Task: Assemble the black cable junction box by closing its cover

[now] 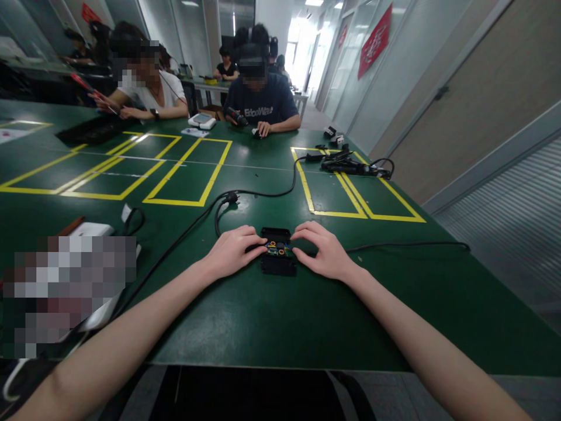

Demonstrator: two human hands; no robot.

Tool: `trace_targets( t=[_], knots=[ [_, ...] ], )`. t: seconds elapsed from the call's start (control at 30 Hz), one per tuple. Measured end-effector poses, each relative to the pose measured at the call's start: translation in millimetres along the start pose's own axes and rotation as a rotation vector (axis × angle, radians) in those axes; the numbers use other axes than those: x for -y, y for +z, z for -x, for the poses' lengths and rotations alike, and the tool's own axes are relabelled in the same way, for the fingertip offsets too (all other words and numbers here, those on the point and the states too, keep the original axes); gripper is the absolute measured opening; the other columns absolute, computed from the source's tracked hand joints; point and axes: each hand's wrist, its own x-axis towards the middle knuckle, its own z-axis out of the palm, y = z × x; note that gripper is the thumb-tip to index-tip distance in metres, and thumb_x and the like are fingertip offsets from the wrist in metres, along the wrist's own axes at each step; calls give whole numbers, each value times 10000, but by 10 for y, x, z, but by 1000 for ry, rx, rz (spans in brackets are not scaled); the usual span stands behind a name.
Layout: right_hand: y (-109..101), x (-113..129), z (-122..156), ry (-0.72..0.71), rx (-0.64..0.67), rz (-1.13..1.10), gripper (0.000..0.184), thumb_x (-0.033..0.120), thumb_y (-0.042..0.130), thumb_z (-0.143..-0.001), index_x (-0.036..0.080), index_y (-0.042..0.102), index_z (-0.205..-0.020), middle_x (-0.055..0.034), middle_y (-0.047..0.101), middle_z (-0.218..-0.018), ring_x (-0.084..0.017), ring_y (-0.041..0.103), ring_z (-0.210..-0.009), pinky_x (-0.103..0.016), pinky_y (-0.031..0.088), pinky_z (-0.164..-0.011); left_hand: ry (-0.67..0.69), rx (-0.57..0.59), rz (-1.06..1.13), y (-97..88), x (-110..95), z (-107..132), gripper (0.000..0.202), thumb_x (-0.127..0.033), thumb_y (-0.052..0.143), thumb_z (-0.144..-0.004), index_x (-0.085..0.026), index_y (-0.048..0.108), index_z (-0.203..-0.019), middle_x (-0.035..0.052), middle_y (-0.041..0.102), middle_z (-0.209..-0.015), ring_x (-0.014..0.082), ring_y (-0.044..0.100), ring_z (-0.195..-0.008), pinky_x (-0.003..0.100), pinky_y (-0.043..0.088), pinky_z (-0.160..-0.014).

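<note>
A small circuit board [277,249] with ring-shaped coils lies between the two halves of an opened black plastic casing. One casing half [275,232] is on the far side of the board and the other casing half [279,267] on the near side. My left hand [234,251] pinches the board's left end between thumb and fingers. At the right end, the thumb and fingers of my right hand [322,250] close around the board's edge, where a black cable [394,245] runs off to the right. The exact contact under the fingertips is hard to make out.
A power cord with a plug [231,197] crosses the green table [245,327] beyond my left hand. Bundled black cables [350,164] lie at the far right, near yellow tape rectangles. White devices [105,304], partly blurred, sit at left. Two people work across the table.
</note>
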Motion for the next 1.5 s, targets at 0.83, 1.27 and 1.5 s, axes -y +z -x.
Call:
trace_targets(
  t=[0.83, 1.27, 1.5],
  knots=[
    [-128, 27, 112, 38, 120, -126, 151, 261, 568, -972, 181, 679, -909, -32, 699, -776, -131, 597, -603, -247, 440, -577, -5, 45, 318, -150, -134, 33, 175, -254, 541, -893, -169, 659, -795, -27, 578, -619, 108, 493, -530, 230, 356, -561],
    [-52, 45, 140, 115, 196, -92, 140, 271, 593, -960, 185, 693, -915, -4, 667, -707, -119, 560, -565, -240, 403, -563, -98, 135, 210, -124, -137, 40, 110, -249, 561, -798, -190, 630, -737, -42, 532, -575, 115, 468, -508, 237, 311, -549],
    [-55, 30, 122, 130, 199, -102, 187, 283, 584, -980, 186, 743, -985, -53, 762, -866, -155, 659, -676, -265, 478, -630, -133, 146, 146, -138, -149, 20, 122, -269, 558, -840, -194, 635, -782, -34, 581, -624, 127, 503, -536, 246, 324, -574]
  ],
)
